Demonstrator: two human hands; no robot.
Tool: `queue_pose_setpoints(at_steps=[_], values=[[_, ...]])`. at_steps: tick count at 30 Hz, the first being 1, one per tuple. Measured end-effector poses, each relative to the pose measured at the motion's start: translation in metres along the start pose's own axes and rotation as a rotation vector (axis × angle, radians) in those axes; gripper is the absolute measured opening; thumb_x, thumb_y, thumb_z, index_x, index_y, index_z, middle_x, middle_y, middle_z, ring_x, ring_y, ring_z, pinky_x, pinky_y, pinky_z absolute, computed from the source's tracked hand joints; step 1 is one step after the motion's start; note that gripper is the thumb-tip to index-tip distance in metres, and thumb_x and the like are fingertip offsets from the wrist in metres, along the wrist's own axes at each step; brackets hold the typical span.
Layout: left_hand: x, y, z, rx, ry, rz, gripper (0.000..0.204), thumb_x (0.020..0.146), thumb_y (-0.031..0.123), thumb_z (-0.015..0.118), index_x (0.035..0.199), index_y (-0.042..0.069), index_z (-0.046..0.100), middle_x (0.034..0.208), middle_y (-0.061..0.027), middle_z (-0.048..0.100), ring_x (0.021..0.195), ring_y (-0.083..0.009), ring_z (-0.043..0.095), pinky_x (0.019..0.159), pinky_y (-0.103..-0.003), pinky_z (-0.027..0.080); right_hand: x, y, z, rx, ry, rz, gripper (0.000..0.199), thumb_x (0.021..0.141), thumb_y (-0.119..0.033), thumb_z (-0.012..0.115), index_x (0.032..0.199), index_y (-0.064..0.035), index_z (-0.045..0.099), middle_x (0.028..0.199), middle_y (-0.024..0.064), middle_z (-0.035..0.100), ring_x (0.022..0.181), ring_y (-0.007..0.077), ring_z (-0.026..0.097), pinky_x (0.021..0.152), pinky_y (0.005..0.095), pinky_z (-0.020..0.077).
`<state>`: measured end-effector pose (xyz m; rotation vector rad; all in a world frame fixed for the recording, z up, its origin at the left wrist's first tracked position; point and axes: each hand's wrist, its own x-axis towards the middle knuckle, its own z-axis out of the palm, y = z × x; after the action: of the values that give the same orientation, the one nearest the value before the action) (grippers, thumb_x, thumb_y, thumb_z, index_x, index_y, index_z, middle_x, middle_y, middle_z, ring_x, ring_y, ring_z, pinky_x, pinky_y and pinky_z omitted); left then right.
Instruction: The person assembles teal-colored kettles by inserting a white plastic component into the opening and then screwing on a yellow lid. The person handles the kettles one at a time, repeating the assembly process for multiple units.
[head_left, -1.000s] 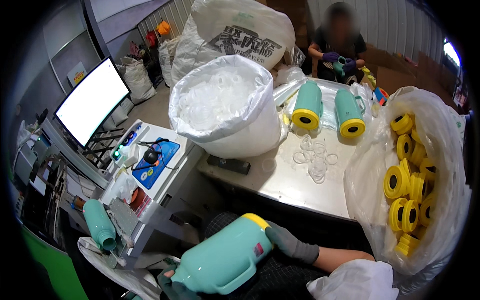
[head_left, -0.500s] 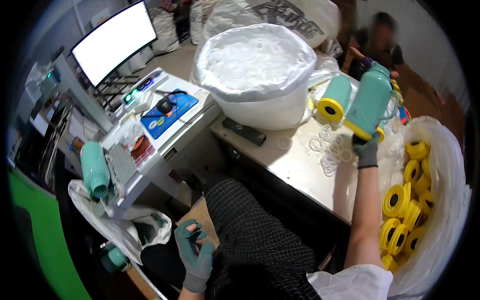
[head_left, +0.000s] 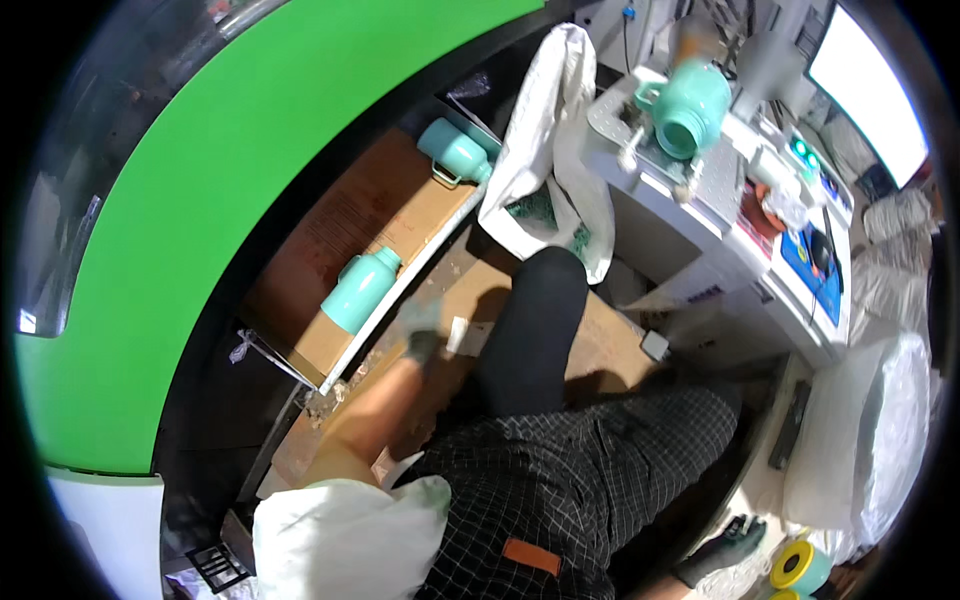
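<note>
My left hand (head_left: pixel 422 318), in a grey-green glove, is stretched out and smeared by motion, so its fingers do not show clearly. It is nearest to a teal jug body (head_left: pixel 361 290) lying on a cardboard-lined shelf (head_left: pixel 330 190). A second teal jug body (head_left: pixel 455 152) with a handle lies farther along that shelf. My gloved right hand (head_left: pixel 728 552) rests over the white worktable at lower right, fingers apart and holding nothing. Beside it lies a teal jug (head_left: pixel 800 567) with a yellow base, partly cut off by the picture's rim.
A third teal jug body (head_left: pixel 690 108) sits on the grey bench machine, its mouth toward me. Between machine and shelf hangs a white sack (head_left: pixel 540 130) with green scraps. A large white bag (head_left: pixel 850 440) stands on the table. A green machine panel (head_left: pixel 220 170) curves along the left.
My view has swung left. My right hand has let go of the yellow-based jug it held up. My left hand has moved from beside my lap out toward the shelf.
</note>
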<state>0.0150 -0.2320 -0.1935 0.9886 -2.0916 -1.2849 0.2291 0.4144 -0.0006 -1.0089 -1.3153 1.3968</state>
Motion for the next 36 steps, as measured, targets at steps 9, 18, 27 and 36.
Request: queue_pose_setpoints(at_steps=[9,18,27,36], values=[[0.116,-0.09,-0.118,-0.431,0.258,-0.643,0.096,0.076,0.043,0.086,0.148,-0.009,0.048,0.13,-0.026,0.064,0.111,-0.0366,0.066,0.098,-0.043,0.053,-0.084,-0.036,0.105,-0.112,-0.612,-0.16,0.035,0.112,-0.02,0.05,0.14,-0.0003,0.058,0.117,0.006,0.067,0.093,0.0084,0.059,0.083,0.0252,0.0501],[0.043,0.161,-0.033,-0.562,-0.131,0.121,0.055,0.1,0.038,0.068,0.128,-0.009,0.061,0.105,-0.0111,0.07,0.088,-0.0217,0.062,0.081,-0.039,0.052,-0.192,-0.043,0.232,-0.036,-1.195,0.154,0.055,0.104,-0.02,0.066,0.152,0.0005,0.048,0.135,0.0156,0.064,0.118,0.0206,0.065,0.098,0.0321,0.0543],[-0.082,0.227,-0.024,-0.114,-1.225,0.559,0.071,0.092,0.016,0.078,0.152,-0.004,0.044,0.148,-0.0192,0.053,0.13,-0.0267,0.056,0.107,-0.042,0.048,-0.179,-0.105,0.222,0.186,-1.095,-0.146,0.112,0.06,-0.034,0.097,0.152,0.0004,0.043,0.149,0.0149,0.053,0.133,0.0271,0.058,0.112,0.0426,0.0483],[-0.204,0.344,0.012,-0.263,-1.524,1.33,0.098,0.075,0.046,0.091,0.149,-0.002,0.049,0.134,-0.0217,0.062,0.124,-0.0405,0.062,0.109,-0.051,0.049,-0.181,-0.074,0.117,0.238,-1.223,0.202,0.119,0.076,-0.011,0.092,0.166,-0.0031,0.015,0.163,0.0181,0.035,0.15,0.0292,0.041,0.124,0.046,0.035]])
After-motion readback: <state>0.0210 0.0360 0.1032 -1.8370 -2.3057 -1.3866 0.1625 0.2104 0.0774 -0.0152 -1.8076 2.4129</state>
